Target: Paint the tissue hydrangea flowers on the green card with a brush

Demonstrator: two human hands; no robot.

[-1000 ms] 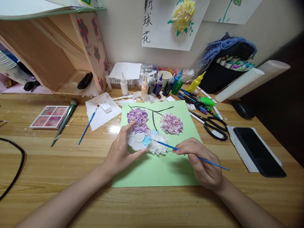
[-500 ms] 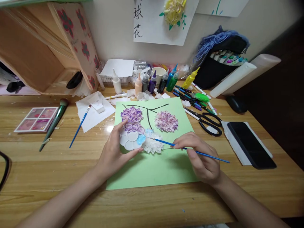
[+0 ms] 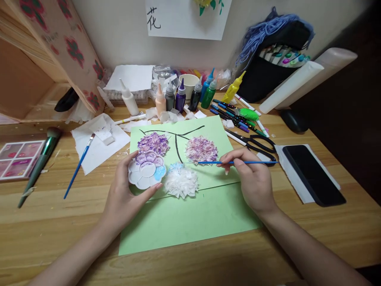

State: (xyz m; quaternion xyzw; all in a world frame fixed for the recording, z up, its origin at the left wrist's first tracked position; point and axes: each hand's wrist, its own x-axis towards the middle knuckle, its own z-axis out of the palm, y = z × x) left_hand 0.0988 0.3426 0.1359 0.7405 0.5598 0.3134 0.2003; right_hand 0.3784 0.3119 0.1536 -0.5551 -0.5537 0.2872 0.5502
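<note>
Head cam: the white ruffled flower [image 3: 182, 183] sits on the green sheet [image 3: 190, 222] between the hands, closer to the left hand [image 3: 122, 202], whose thumb is just beside it. That hand's clasping the rim of a white paint palette [image 3: 148, 171], thumb one side, fingers the other. Right hand [image 3: 253, 182] has a blue paintbrush [image 3: 205, 162] pinched, long axis pretty much sideways, tip toward the left hand. Key thing imo: the tip's by the flower's far edge, with the pale-blue dabs [image 3: 176, 167] and the palette's blue paint [image 3: 160, 172] further toward the left hand. Can't tell if the bristles touch anything, they're too faint. Palette hides the near edge of the purple flower [image 3: 154, 143] beyond the left hand, and the wall poster [image 3: 187, 20] past both hands is cut off.
</note>
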